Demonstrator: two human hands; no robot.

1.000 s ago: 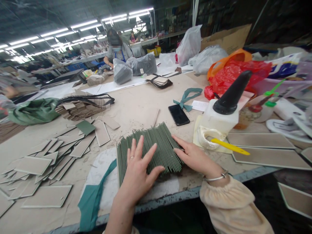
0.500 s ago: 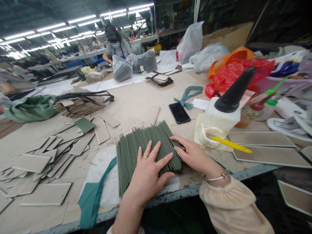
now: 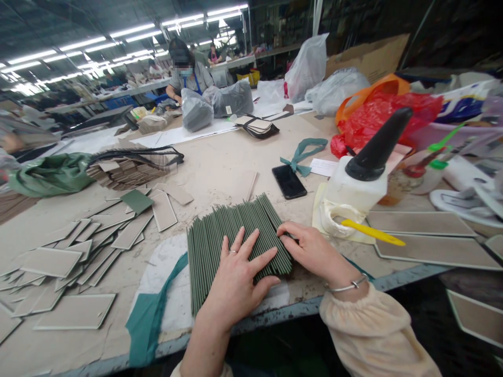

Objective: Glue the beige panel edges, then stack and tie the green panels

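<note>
In the head view, a packed row of thin dark-green pieces, lined up side by side, lies near the table's front edge. My left hand, with a ring on it, lies across the row with its fingers spread. At the row's right end is my right hand, thumb and forefinger pinched together on the end piece. What sits under its curled fingers is mostly hidden. A teal cloth strip runs out from beneath the row on the left, over a white patch on the table.
Loose beige panels with pale-green edges are scattered at left. A phone, a white bottle with a black nozzle and a yellow-handled tool lie to the right. Red plastic bags are behind. A co-worker sits across the table.
My right hand's thumb and forefinger have drawn closer together at the row's right end. The left hand stays spread on the row, almost unmoved.
</note>
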